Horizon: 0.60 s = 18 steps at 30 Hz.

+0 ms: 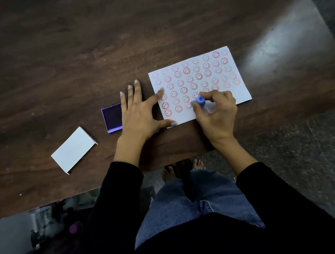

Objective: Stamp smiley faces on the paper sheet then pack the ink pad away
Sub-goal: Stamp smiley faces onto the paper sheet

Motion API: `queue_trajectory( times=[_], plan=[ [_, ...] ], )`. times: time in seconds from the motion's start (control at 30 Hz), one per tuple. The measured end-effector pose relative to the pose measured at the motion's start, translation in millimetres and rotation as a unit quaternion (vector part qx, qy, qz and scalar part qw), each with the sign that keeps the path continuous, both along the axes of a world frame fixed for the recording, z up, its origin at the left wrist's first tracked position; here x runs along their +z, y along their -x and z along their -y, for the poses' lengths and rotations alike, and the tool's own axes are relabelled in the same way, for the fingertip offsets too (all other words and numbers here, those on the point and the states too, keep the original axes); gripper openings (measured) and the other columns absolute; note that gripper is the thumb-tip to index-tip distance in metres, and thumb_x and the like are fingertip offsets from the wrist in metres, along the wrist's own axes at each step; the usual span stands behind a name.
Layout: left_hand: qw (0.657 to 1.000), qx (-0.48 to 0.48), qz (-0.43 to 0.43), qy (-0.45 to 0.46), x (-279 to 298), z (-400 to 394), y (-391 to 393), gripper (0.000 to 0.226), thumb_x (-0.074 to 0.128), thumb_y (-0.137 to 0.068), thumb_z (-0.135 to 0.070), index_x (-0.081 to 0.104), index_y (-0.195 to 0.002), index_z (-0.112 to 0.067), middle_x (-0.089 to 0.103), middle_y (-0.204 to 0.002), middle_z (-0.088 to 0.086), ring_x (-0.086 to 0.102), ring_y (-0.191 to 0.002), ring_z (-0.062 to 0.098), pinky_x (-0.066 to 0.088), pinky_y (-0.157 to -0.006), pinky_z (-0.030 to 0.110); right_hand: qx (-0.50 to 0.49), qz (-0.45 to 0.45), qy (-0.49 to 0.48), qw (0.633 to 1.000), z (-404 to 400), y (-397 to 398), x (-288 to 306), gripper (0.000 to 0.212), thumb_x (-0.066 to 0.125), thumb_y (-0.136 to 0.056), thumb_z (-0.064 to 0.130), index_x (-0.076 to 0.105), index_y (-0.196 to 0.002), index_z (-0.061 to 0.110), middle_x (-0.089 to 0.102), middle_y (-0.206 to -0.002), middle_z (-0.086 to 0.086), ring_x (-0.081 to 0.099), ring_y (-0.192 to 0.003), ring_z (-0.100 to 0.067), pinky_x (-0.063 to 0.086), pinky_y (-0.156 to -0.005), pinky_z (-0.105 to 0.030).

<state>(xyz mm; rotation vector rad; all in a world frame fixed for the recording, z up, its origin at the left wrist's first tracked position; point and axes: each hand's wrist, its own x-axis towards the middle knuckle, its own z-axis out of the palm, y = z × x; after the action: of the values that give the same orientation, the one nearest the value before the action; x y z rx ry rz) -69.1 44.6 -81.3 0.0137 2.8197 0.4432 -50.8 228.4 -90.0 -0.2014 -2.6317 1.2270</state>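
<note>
A white paper sheet (241,89) lies on the dark wooden table (86,52), covered with several rows of red smiley faces. My right hand (218,115) grips a small blue stamp (199,101) pressed down on the sheet's lower middle. My left hand (138,113) lies flat with fingers spread; its index finger and thumb rest on the sheet's left edge. A purple ink pad (112,117) sits open just left of that hand, partly covered by it.
A white box sleeve (73,149) lies on the table to the left of the ink pad. The table's near edge runs just below my wrists. Clutter sits on the floor under the table's left side (52,222).
</note>
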Motion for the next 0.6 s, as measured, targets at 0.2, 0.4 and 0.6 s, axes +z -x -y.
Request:
queue_trajectory(
  times=[0.2,0.4,0.6],
  plan=[
    [1.000,-0.002,-0.001,0.001,1.5,0.7,-0.7,0.097,0.070,-0.060,-0.067,0.026,-0.142,-0.042,-0.005,-0.159,0.017,-0.007,-0.147,0.032,-0.013,-0.116,0.046,0.017,0.015,-0.040,0.999,1.2,0.5,5.0,0.023,0.075,-0.076,0.020,0.065,-0.091,0.005,0.069,-0.093,-0.012,0.056,-0.092,-0.030,0.039,-0.082,-0.037],
    [1.000,-0.008,0.001,0.003,4.1,0.9,-2.3,0.097,0.067,-0.060,-0.069,0.025,-0.143,-0.041,-0.005,-0.158,0.018,-0.007,-0.147,0.032,-0.014,-0.115,0.048,-0.195,0.008,0.281,0.940,-10.5,12.9,32.1,0.022,0.080,-0.072,0.020,0.065,-0.088,0.018,0.070,-0.088,-0.006,0.063,-0.084,-0.016,0.055,-0.079,-0.037],
    [1.000,0.005,-0.015,-0.016,11.3,-0.3,-5.1,0.091,0.061,-0.065,-0.070,0.024,-0.143,-0.041,0.002,-0.159,0.018,-0.001,-0.147,0.030,-0.014,-0.115,0.050,-0.253,-0.032,0.419,0.871,-28.3,40.3,46.1,0.017,0.078,-0.074,0.010,0.063,-0.083,0.012,0.071,-0.085,-0.016,0.066,-0.074,-0.013,0.050,-0.062,-0.014]
  ],
)
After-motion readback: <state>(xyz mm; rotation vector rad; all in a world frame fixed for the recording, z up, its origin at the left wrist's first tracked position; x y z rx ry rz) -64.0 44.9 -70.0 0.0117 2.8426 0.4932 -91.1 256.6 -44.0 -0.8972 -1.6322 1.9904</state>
